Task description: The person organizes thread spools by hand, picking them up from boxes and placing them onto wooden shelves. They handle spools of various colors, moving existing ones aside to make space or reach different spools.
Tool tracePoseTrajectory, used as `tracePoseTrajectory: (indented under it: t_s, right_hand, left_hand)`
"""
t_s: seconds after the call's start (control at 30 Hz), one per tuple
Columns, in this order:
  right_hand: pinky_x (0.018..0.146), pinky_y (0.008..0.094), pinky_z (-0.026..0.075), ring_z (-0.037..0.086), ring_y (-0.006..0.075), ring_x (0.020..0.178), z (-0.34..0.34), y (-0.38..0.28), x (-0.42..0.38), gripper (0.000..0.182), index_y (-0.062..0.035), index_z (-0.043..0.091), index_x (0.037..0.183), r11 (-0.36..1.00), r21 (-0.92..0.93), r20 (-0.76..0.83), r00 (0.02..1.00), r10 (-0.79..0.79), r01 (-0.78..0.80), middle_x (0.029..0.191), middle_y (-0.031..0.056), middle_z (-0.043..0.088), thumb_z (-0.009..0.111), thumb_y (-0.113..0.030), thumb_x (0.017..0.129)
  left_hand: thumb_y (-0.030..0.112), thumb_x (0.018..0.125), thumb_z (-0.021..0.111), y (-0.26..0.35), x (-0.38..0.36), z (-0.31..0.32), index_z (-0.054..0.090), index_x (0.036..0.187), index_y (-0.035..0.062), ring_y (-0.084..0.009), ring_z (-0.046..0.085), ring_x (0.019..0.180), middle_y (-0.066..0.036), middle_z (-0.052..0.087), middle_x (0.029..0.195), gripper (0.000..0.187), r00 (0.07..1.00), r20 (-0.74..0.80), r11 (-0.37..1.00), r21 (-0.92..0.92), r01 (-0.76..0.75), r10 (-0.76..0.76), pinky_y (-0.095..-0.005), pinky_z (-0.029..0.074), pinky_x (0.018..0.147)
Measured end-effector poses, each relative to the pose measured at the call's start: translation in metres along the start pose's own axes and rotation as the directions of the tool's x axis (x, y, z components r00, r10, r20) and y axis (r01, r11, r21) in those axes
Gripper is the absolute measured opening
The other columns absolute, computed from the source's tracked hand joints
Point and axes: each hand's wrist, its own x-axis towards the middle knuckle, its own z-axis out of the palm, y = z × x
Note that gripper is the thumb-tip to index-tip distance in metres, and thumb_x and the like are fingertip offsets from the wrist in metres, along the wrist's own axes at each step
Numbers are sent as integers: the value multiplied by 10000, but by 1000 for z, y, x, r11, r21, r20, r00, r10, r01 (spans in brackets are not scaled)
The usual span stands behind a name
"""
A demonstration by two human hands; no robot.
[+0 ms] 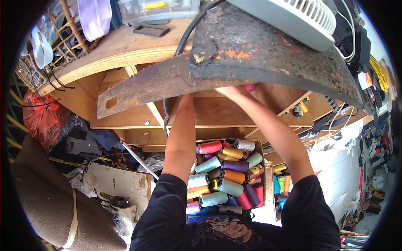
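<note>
Both of my arms reach forward into a wooden shelf (217,109) under a dark, worn slab. My left hand (187,99) goes up behind a rusty saw blade (144,83), and its fingers are hidden there. The slab's front edge covers most of my right hand (227,90), so only the part near the wrist shows. Just right of that hand, a bit of a bright pink object (250,87) peeks out below the slab. What either hand holds, if anything, cannot be seen. Below my forearms stands a cardboard box (260,167) packed with thread cones (235,166) in many colours.
A grey vented appliance (297,21) rests on the dark slab (268,54). The saw's toothed edge faces up beside a black cable (190,35). Small spools (298,110) lie in the right compartment. A red plastic bag (39,117) hangs at left, above a brown padded shape (54,196).
</note>
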Motion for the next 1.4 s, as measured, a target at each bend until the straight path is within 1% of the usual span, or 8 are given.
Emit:
tracePoseTrajectory:
  t_s: [0.13, 0.2, 0.77, 0.93, 1.17, 1.23, 1.3, 1.4]
  right_hand:
    - [933, 484, 395, 423, 434, 1170, -53, -62, -47, 474, -70, 485, 1209, 914, 229, 154, 939, 307, -336, 1252, 226, 427, 642, -33, 763]
    - [927, 462, 404, 475, 390, 1068, -70, -77, -71, 488, -81, 517, 1161, 872, 384, 127, 953, 274, -302, 1090, 174, 431, 674, 39, 715]
    - [878, 396, 445, 538, 333, 969, -109, -66, -129, 470, -89, 563, 1150, 799, 408, 62, 887, 458, -441, 1039, 133, 506, 769, -87, 728]
    - [697, 244, 443, 505, 77, 853, -119, -62, -170, 427, -83, 576, 1146, 460, 634, 229, 719, 656, -622, 1000, -9, 548, 778, -122, 772]
    - [659, 275, 501, 604, 152, 879, -177, -90, -274, 396, -80, 533, 1139, -420, 761, 630, 410, 659, -494, 986, 61, 596, 701, -305, 859]
    - [668, 308, 514, 607, 166, 817, -186, -93, -308, 400, -112, 499, 1164, -518, 724, 678, 334, 655, -455, 987, 52, 578, 680, -323, 876]
    - [707, 327, 523, 608, 178, 874, -192, -98, -325, 418, -116, 497, 1162, -549, 743, 665, 327, 671, -383, 1018, 49, 570, 690, -337, 864]
    - [752, 336, 529, 606, 189, 941, -186, -105, -334, 430, -119, 492, 1159, -540, 755, 646, 274, 713, -372, 1057, 45, 558, 700, -342, 854]
  left_hand:
    - [135, 779, 599, 0, 11, 4, 480, 1299, -23, -312, 457, 1261, -212, 503, 1329, 557, 1000, 17, 1000, -17, 0, 0, -376, 350, 1059]
    - [132, 776, 601, -2, 11, 4, 481, 1297, -24, -312, 459, 1259, -212, 505, 1326, 557, 1000, 17, 1000, -20, 6, -5, -376, 352, 1057]
    - [105, 750, 615, -20, 29, 12, 490, 1282, -30, -313, 481, 1240, -216, 524, 1305, 562, 996, 52, 990, -122, -71, 77, -374, 365, 1046]
    - [97, 743, 619, -33, 30, 23, 493, 1277, -31, -313, 487, 1235, -217, 530, 1299, 564, 992, 51, 979, -174, -105, 115, -373, 369, 1042]
    - [76, 741, 635, -64, 34, 35, 516, 1239, -36, -299, 527, 1182, -207, 567, 1243, 524, 985, 18, 900, -411, -147, 170, -364, 390, 1014]
    - [79, 773, 661, -24, -1, -1, 537, 1204, -33, -284, 561, 1116, -185, 592, 1187, 463, 969, -70, 810, -537, -238, 238, -366, 416, 980]
    - [101, 832, 669, 7, -45, -36, 541, 1203, -22, -243, 577, 1061, -153, 603, 1133, 411, 987, -39, 957, -239, -163, 159, -364, 441, 940]
    - [128, 852, 666, 94, -157, -105, 604, 1129, 23, -273, 582, 1005, -151, 606, 1094, 303, 962, -223, 877, -417, -239, 157, -374, 453, 889]
